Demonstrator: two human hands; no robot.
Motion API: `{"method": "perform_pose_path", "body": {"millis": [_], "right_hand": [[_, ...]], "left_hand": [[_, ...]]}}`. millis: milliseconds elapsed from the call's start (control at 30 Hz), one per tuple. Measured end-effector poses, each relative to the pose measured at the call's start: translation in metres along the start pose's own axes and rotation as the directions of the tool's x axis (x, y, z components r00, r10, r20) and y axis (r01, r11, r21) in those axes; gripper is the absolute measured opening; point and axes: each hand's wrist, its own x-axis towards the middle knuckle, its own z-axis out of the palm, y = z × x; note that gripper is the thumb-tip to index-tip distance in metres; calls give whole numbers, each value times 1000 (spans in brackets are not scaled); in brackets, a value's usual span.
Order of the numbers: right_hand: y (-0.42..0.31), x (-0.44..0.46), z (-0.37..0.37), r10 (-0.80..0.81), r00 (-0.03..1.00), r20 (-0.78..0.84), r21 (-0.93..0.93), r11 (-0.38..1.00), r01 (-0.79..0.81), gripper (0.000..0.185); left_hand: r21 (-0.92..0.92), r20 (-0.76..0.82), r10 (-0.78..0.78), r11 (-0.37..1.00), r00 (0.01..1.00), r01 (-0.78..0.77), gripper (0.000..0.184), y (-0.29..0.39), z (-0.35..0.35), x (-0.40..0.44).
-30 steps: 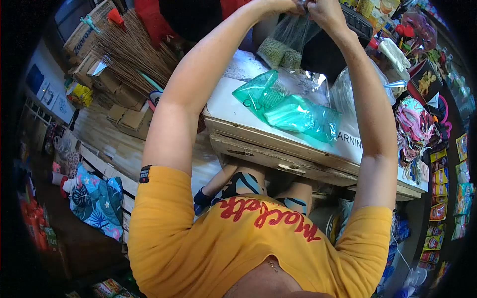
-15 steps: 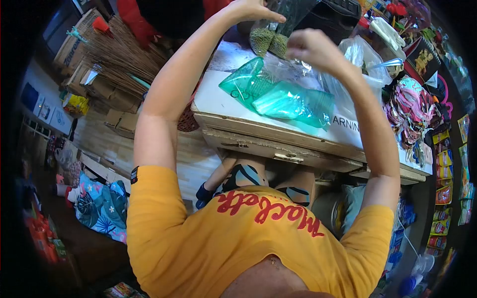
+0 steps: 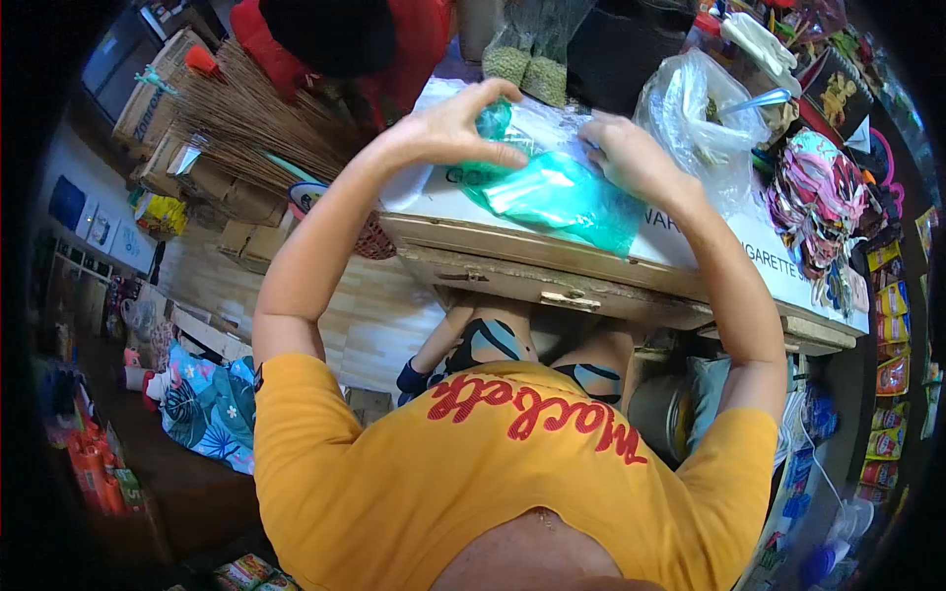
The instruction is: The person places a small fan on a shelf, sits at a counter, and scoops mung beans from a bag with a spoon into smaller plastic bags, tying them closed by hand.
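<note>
A crumpled green plastic bag lies on the white tabletop. My left hand reaches over its left end, thumb and fingers spread apart. Near the bag's right upper side is my right hand, its fingers curled together; whatever they may hold is hidden. Behind the hands, two clear plastic bags of small green beans stand side by side at the back of the table. To the right of my right hand sits an open clear plastic bag with a spoon handle sticking out.
A bundle of colourful hair ties or cloth bands rests at the table's right end. Drawers run below the tabletop, above my knees. Broom sticks and cardboard boxes stand at left. A person in red is beyond the table.
My left hand has come away from the bags of beans and down to the green plastic bag. My right hand has moved slightly lower, towards the green bag.
</note>
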Motion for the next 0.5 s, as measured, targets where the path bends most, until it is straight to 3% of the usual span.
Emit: {"method": "perform_pose_path", "body": {"millis": [33,100,200,300,333,433,500], "right_hand": [[-1,-4,-1,-22,995,-98,-33,999,19,25],[-5,-9,-6,-81,953,-292,-107,993,51,23],[-1,-11,-11,-60,994,-87,-242,970,37,16],[0,-8,-13,23,999,42,-252,968,-12,14],[-2,-8,-14,55,996,65,-230,972,-39,14],[-5,-16,-19,78,996,-50,-37,996,-80,10],[-14,-24,-26,4,954,-301,-52,998,-21,9]], "left_hand": [[59,-31,84,995,996,-82,77,0,11,-7],[214,-37,17,977,999,-9,78,5,23,-13],[419,-158,76,908,985,-3,70,16,29,-21],[471,-187,275,868,943,-160,57,31,34,-22],[397,-133,239,902,962,-169,49,42,36,-26],[306,31,290,908,957,-285,51,48,47,-31],[305,24,283,911,959,-277,52,44,60,-30]]}}
